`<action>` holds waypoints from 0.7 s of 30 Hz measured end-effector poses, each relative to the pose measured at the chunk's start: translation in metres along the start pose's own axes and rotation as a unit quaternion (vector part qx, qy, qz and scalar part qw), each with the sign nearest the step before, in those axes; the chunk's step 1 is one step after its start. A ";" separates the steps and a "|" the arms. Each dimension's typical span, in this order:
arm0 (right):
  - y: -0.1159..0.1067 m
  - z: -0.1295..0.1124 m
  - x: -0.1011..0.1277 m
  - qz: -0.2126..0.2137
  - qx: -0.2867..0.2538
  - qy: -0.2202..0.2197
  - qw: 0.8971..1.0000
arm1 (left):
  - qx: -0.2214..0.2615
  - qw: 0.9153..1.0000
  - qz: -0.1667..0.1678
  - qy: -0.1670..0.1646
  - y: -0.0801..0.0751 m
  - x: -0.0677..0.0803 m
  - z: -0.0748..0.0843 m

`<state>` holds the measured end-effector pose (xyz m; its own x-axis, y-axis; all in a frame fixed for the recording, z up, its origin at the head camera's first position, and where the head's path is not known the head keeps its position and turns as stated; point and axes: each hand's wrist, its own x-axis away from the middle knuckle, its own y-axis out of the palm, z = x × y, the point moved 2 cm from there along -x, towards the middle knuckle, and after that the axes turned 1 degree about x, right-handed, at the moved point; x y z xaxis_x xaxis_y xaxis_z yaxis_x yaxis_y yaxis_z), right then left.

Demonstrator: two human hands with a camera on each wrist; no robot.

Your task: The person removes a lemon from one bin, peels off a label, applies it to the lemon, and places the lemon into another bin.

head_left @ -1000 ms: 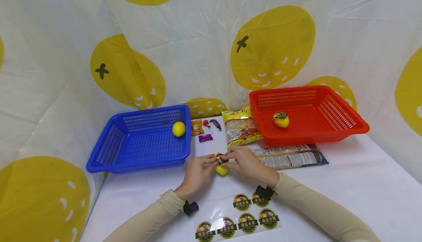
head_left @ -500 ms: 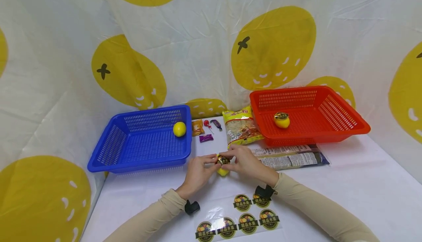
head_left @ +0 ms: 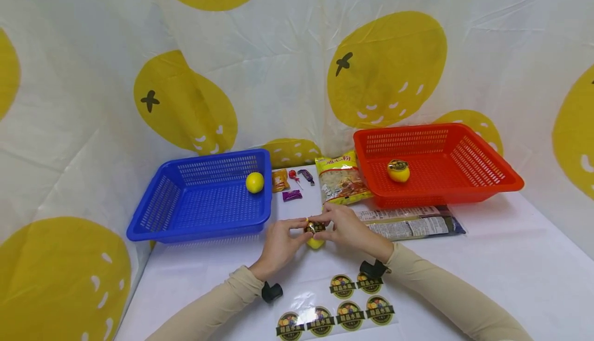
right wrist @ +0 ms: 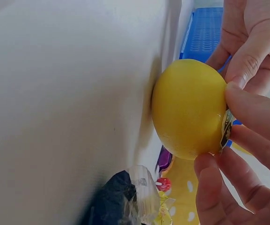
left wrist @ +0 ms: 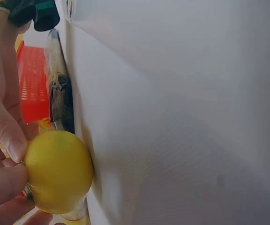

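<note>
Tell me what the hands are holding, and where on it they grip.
Both the left hand and the right hand grip a yellow lemon resting on the table, fingers pinching its upper part, where a round sticker sits.

three lemons (head_left: pixel 314 241), two baskets (head_left: pixel 199 196), six stickers on the sheet (head_left: pixel 337 307), four small sweets (head_left: pixel 291 195), two snack packets (head_left: pixel 341 180).

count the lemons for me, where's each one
3: one lemon in the blue basket, one with a sticker in the red basket, one on the table held by both hands. None seem hidden.
</note>
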<state>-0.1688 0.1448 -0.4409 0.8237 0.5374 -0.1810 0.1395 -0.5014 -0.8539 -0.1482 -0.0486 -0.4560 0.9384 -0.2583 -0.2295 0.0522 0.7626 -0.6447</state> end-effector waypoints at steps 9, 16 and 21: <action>-0.003 0.001 0.002 -0.007 -0.013 0.006 1.000 | 0.010 1.000 0.005 -0.008 0.002 0.000 0.001; -0.002 0.001 0.002 -0.007 -0.027 0.011 1.000 | 0.012 1.000 0.007 -0.005 0.001 0.001 0.000; -0.003 0.003 0.001 0.002 -0.022 0.013 1.000 | 0.000 1.000 0.007 0.002 0.002 0.001 0.000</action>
<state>-0.1695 0.1485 -0.4402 0.8381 0.5179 -0.1714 0.1599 -0.5337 -0.8304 -0.1474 -0.0475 -0.4573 0.9374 -0.2498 -0.2425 0.0381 0.7661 -0.6416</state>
